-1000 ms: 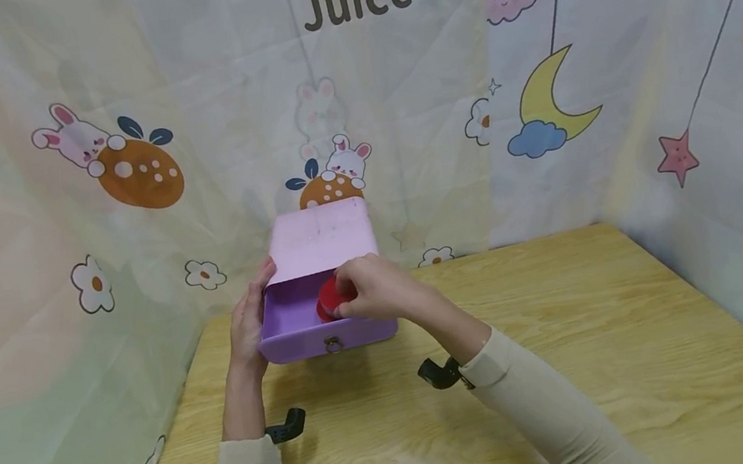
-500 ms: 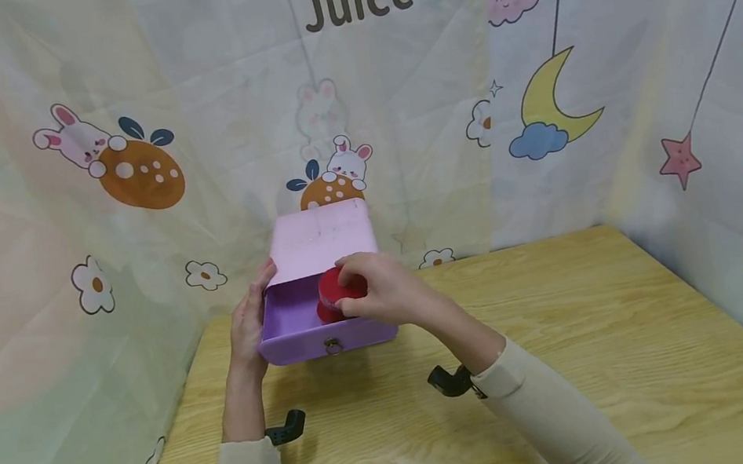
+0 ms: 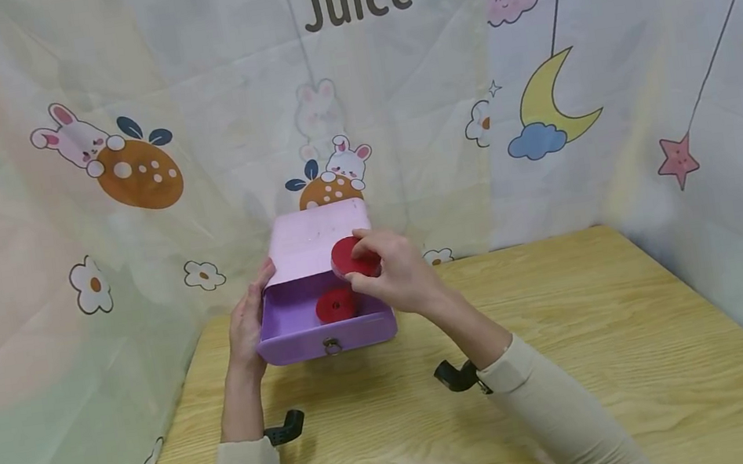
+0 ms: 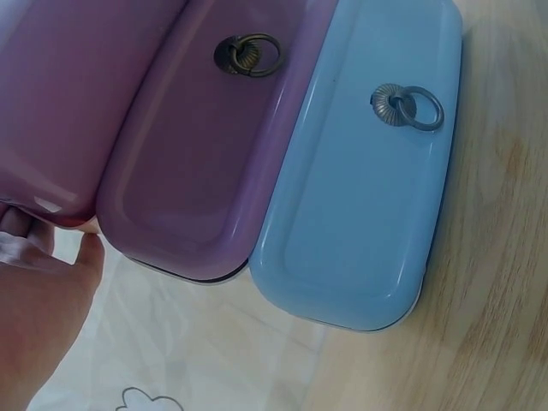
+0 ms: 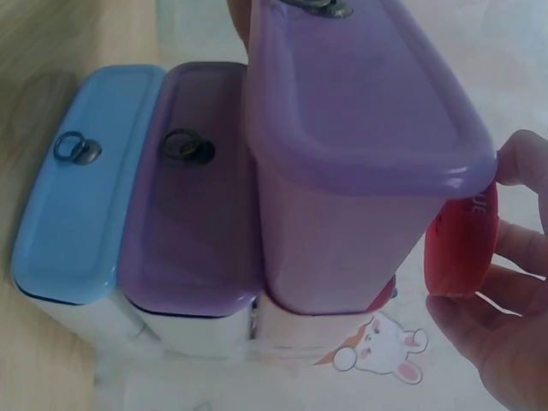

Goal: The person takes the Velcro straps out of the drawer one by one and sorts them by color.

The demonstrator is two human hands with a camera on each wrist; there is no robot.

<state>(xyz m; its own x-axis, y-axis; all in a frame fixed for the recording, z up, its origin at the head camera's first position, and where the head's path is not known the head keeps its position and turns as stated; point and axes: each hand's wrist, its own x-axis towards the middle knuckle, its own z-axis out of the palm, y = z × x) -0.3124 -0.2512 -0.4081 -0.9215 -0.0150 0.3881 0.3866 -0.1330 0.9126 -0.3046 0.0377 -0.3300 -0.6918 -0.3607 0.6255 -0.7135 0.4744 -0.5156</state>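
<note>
A small pink drawer cabinet (image 3: 315, 236) stands at the table's back, its lilac top drawer (image 3: 292, 306) pulled out. My left hand (image 3: 246, 329) rests along the cabinet's left side, fingers fairly straight. With fingers and thumb, my right hand (image 3: 398, 268) pinches a round red disc (image 3: 346, 255) by its edge, above the drawer's right part. The right wrist view shows pale letters on that red disc (image 5: 462, 244). A second red disc with a small centre hole (image 3: 335, 306) lies inside the drawer. A metal ring pull (image 3: 333, 344) hangs on the drawer's front.
Below the pulled-out drawer are a shut purple drawer (image 4: 188, 163) and a shut light blue drawer (image 4: 351, 188), each with a ring pull. They sit on the wooden table (image 3: 571, 331). A printed cloth (image 3: 396, 102) hangs close behind the cabinet.
My right hand has lifted one red disc up and rightward out of the drawer, uncovering the second disc beneath. My left hand stays against the cabinet.
</note>
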